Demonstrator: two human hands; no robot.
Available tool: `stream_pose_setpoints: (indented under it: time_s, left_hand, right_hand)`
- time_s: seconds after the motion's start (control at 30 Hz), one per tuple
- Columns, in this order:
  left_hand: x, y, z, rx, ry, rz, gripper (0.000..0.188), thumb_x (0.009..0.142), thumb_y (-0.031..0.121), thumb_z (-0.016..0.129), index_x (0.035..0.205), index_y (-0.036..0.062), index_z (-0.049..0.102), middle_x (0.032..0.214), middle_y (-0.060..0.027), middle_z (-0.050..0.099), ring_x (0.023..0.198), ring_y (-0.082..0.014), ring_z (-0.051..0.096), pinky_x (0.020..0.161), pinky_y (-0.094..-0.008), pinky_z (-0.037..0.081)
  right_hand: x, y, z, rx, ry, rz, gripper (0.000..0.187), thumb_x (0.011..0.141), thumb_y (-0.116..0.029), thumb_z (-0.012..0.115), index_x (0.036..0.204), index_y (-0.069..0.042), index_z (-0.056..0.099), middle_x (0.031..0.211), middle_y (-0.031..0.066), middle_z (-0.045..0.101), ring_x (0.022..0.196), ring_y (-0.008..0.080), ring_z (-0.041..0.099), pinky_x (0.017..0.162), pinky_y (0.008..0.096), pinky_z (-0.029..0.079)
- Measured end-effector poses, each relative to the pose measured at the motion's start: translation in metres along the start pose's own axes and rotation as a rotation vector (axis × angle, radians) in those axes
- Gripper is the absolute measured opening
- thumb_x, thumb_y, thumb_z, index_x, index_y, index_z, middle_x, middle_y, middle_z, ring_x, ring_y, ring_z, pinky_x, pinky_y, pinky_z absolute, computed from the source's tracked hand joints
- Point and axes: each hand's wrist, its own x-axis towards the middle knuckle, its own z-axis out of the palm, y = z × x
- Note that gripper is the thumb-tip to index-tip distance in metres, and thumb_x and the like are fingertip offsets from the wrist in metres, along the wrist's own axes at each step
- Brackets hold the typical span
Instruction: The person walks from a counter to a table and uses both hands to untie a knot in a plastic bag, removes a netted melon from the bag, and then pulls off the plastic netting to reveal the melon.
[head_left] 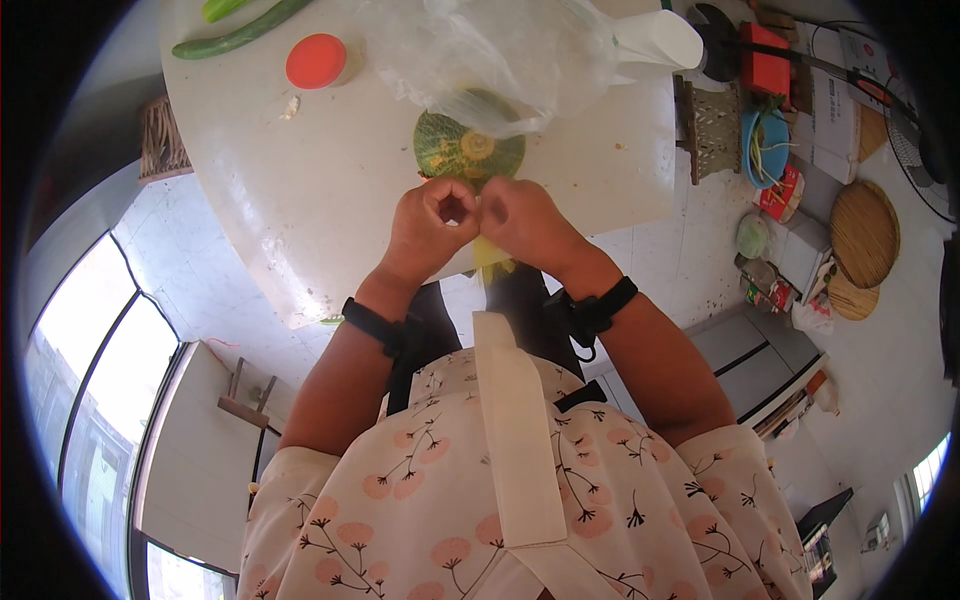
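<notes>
Close together over the table's near edge, my left hand (435, 222) and my right hand (530, 222) are curled with thumbs and fingertips pinched. Their fingertips meet in the middle. A crinkled yellow thing (492, 260) hangs right below the place where they meet, held between them; the fingers hide its upper part, and its kind is unclear. Just beyond my fingers sits a round green pumpkin (455, 148) with orange mottling. A clear plastic bag (470, 60) covers part of its far side.
The white table (330, 190) carries a red-lidded jar (316, 62), a long green cucumber (245, 38) and a white cup-like container (655, 42). To the right are a woven stool (712, 130), a blue basin (765, 148) with green stems, and round wicker trays (865, 235).
</notes>
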Motion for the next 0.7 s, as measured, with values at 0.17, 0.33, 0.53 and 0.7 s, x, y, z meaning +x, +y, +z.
stream_pose_setpoints:
  time_s: [0.17, 0.33, 0.53, 0.7]
  left_hand:
    - [0.002, -0.001, 0.001, 0.008, 0.013, 0.049, 0.007, 0.08, -0.002, 0.067, 0.083, 0.0004, 0.061, 0.078, -0.0018, 0.064, 0.073, -0.0073, 0.063, 0.069, -0.0232, 0.053]
    - [0.004, 0.0, 0.003, 0.104, 0.002, 0.048, 0.01, 0.077, -0.001, 0.068, 0.085, 0.0016, 0.062, 0.079, -0.0045, 0.065, 0.071, -0.0104, 0.064, 0.069, -0.0248, 0.053]
    - [0.004, 0.005, 0.004, 0.298, -0.063, 0.055, 0.016, 0.076, -0.004, 0.068, 0.087, 0.0008, 0.059, 0.081, -0.0035, 0.064, 0.074, -0.0091, 0.065, 0.069, -0.0247, 0.053]
    - [0.001, 0.007, 0.005, 0.317, -0.064, 0.056, 0.014, 0.074, -0.005, 0.067, 0.084, 0.001, 0.058, 0.08, -0.0051, 0.063, 0.072, -0.0102, 0.065, 0.067, -0.0252, 0.053]
  right_hand:
    - [0.001, 0.006, 0.007, 0.19, 0.151, 0.044, 0.014, 0.08, -0.009, 0.065, 0.081, 0.003, 0.058, 0.071, 0.0184, 0.064, 0.064, 0.0315, 0.064, 0.059, 0.0385, 0.05]
    - [-0.002, 0.015, 0.014, 0.284, 0.138, 0.19, 0.014, 0.08, -0.01, 0.066, 0.082, 0.002, 0.06, 0.071, 0.0157, 0.065, 0.062, 0.0241, 0.064, 0.06, 0.0346, 0.051]
    - [-0.005, 0.021, 0.019, 0.476, 0.109, 0.299, 0.014, 0.081, -0.011, 0.065, 0.081, 0.002, 0.06, 0.073, 0.0132, 0.066, 0.063, 0.0201, 0.063, 0.06, 0.0325, 0.05]
    - [-0.007, 0.017, 0.02, 0.794, 0.06, 0.501, 0.01, 0.084, -0.009, 0.062, 0.085, 0.0, 0.059, 0.076, 0.0142, 0.065, 0.066, 0.0216, 0.063, 0.061, 0.0335, 0.05]
